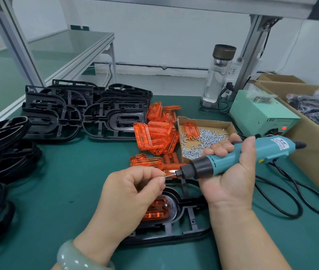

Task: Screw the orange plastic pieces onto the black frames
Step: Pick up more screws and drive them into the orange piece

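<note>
From the head camera, a dark green tabletop (67, 182) is filling most of the picture. On its near middle a black frame (180, 228) is lying flat, with one orange piece (156, 210) sitting inside its rounded end. Above it, the right hand (230, 172) is gripping a blue electric screwdriver (242, 154) pointing left. The left hand (133, 190) is pinching the tip of the bit (171, 174) with thumb and forefinger; whether a screw is there I cannot tell.

A loose pile of orange pieces (156, 133) is lying in the middle, just beside a low cardboard tray (205, 121) holding silver screws (205, 139). Stacked black frames (76, 112) are standing far left, and more frames (2, 152) are piling at the left edge. Far right, a pale green power box (260, 114) is showing a red light, near a glass bottle (219, 75) and a big cardboard box (314, 152). Aluminium posts (252, 49) are rising before a white wall (164, 36).
</note>
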A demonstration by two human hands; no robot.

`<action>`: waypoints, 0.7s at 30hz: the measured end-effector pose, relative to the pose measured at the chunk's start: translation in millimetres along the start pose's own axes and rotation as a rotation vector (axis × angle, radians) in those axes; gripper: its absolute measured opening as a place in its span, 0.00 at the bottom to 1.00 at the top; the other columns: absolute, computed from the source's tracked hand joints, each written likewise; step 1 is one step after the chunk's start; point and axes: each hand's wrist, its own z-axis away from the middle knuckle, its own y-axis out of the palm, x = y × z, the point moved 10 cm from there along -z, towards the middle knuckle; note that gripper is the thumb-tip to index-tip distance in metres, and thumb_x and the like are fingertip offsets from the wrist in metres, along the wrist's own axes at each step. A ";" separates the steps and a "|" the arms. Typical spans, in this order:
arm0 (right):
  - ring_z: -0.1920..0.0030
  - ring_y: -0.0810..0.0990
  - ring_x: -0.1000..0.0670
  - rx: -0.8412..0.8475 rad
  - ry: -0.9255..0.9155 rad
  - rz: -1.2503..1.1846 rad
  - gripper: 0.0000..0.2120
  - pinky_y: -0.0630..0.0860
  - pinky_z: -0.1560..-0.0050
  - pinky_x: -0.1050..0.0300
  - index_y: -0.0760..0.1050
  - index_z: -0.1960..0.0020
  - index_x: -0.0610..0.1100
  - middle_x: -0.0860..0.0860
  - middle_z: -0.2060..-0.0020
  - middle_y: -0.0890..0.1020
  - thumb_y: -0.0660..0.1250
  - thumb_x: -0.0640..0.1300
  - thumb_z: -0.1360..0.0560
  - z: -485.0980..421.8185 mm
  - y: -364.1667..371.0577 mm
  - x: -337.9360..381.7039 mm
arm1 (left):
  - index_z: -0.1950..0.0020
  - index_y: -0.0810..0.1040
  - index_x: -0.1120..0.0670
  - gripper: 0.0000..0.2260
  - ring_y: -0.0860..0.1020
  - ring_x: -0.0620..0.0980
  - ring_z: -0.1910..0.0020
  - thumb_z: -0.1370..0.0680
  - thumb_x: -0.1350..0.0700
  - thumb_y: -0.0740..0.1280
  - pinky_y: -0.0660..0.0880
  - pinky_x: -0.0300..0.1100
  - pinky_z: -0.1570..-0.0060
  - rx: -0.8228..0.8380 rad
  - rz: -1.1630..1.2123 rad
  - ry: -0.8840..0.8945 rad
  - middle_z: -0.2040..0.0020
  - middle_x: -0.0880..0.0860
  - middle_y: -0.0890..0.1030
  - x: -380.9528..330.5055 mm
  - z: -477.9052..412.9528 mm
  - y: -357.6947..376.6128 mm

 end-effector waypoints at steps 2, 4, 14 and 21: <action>0.74 0.70 0.58 -0.003 -0.003 0.005 0.11 0.73 0.69 0.64 0.71 0.56 0.48 0.56 0.71 0.70 0.66 0.55 0.29 0.0 -0.9 0.2 | 0.57 0.82 0.39 0.13 0.82 0.44 0.67 0.30 0.59 0.72 0.76 0.29 0.65 0.008 -0.019 0.007 0.67 0.46 0.84 0.0 0.1 -0.8; 0.74 0.70 0.57 -0.010 -0.007 0.009 0.11 0.73 0.69 0.64 0.71 0.56 0.48 0.56 0.71 0.70 0.66 0.55 0.29 -0.1 -2.0 0.2 | 0.58 0.83 0.41 0.11 0.81 0.42 0.67 0.30 0.59 0.73 0.74 0.28 0.66 0.027 -0.029 0.007 0.66 0.46 0.84 0.7 0.4 -2.0; 0.74 0.69 0.57 -0.035 -0.029 0.049 0.11 0.73 0.67 0.64 0.70 0.56 0.49 0.56 0.71 0.69 0.67 0.54 0.30 -1.9 -5.3 2.6 | 0.64 0.82 0.41 0.07 0.77 0.38 0.68 0.30 0.55 0.73 0.69 0.25 0.66 0.051 -0.417 0.014 0.68 0.39 0.81 12.9 2.8 -43.0; 0.73 0.70 0.58 -0.034 -0.042 0.064 0.10 0.73 0.67 0.64 0.70 0.56 0.49 0.56 0.71 0.70 0.66 0.54 0.29 -1.0 -6.1 6.4 | 0.60 0.80 0.36 0.10 0.76 0.39 0.62 0.35 0.47 0.77 0.71 0.29 0.61 0.270 -0.598 -0.085 0.57 0.33 0.76 42.4 15.2 -40.7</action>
